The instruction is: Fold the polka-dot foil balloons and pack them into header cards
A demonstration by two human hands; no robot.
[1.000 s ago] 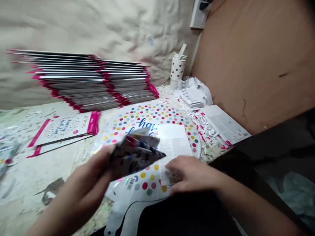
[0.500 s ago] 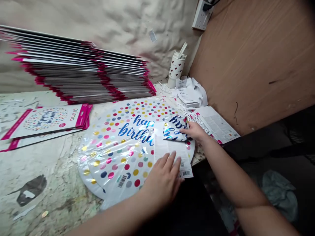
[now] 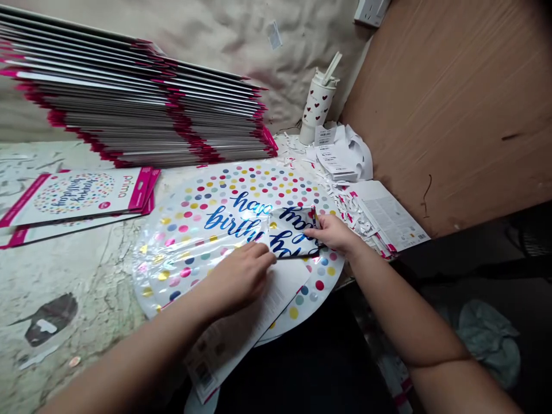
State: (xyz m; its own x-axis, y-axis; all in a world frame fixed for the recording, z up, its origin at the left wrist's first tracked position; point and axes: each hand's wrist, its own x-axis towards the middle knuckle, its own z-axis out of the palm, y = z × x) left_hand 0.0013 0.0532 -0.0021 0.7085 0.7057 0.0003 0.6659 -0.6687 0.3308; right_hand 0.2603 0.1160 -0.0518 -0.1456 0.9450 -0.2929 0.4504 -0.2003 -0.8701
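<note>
A flat round foil balloon (image 3: 207, 224), white with coloured dots and blue "happy birthday" writing, lies on the table. On it sits a small folded foil balloon (image 3: 291, 231) with blue lettering. My right hand (image 3: 330, 234) pinches the folded balloon's right edge. My left hand (image 3: 241, 276) rests with curled fingers at its left edge and presses on a white printed sheet (image 3: 254, 322) that hangs over the table's front edge.
A tall pile of pink-edged packaging cards (image 3: 129, 109) leans at the back. Two printed cards (image 3: 77, 195) lie at the left. A heart-patterned cup (image 3: 317, 106), label sheets (image 3: 336, 158), paper scraps and a leaflet (image 3: 388, 215) crowd the right corner by a wooden panel (image 3: 452, 103).
The folded balloon passed from my left hand to my right and came down onto the round balloon. My left hand moved up to its left edge; the white sheet slid toward the table's front edge.
</note>
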